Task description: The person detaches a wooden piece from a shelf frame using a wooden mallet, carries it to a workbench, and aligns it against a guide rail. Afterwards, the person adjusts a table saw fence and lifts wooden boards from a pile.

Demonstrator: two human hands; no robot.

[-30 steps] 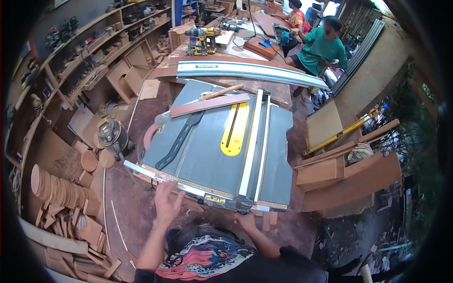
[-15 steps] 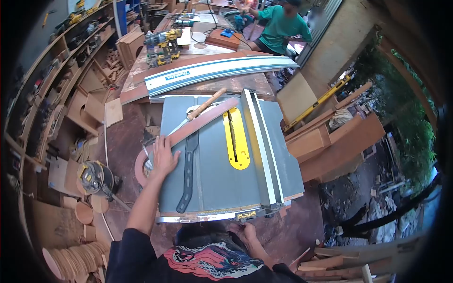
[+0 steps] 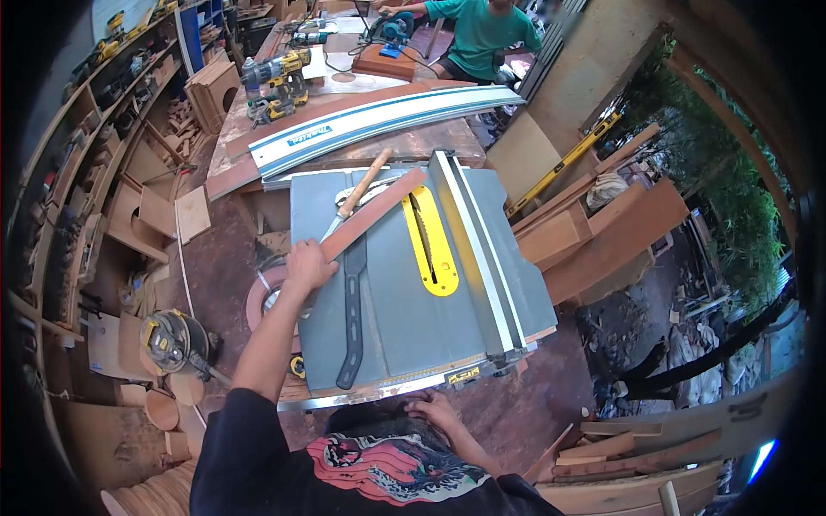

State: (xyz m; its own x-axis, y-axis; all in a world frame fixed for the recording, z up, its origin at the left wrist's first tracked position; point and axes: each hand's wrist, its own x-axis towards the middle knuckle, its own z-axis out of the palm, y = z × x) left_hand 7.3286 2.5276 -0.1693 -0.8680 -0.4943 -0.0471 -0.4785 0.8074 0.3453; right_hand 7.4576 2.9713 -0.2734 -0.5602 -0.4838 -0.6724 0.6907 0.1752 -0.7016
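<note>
A table saw [image 3: 387,301] with a yellow throat plate [image 3: 432,249] and a fence on its right stands before me. My left hand [image 3: 310,265] has its fingers closed on the lower end of a reddish wood strip [image 3: 374,213], which lies diagonally across the saw top. A wooden-handled tool [image 3: 365,183] lies beside the strip, and a black push stick [image 3: 353,314] lies below it. My right hand [image 3: 433,410] is under the front edge of the saw, near the yellow label; what it holds, if anything, is hidden.
Behind the saw, a white guide rail [image 3: 379,125] and drills [image 3: 277,84] rest on a workbench. A person in green [image 3: 490,39] is beyond it. A shop vacuum [image 3: 176,340] stands left; boards [image 3: 615,245] lean right.
My left hand has moved from the saw's front rail up to the wood strip and closed on it. My right hand has left the fence's front end. The view has shifted.
</note>
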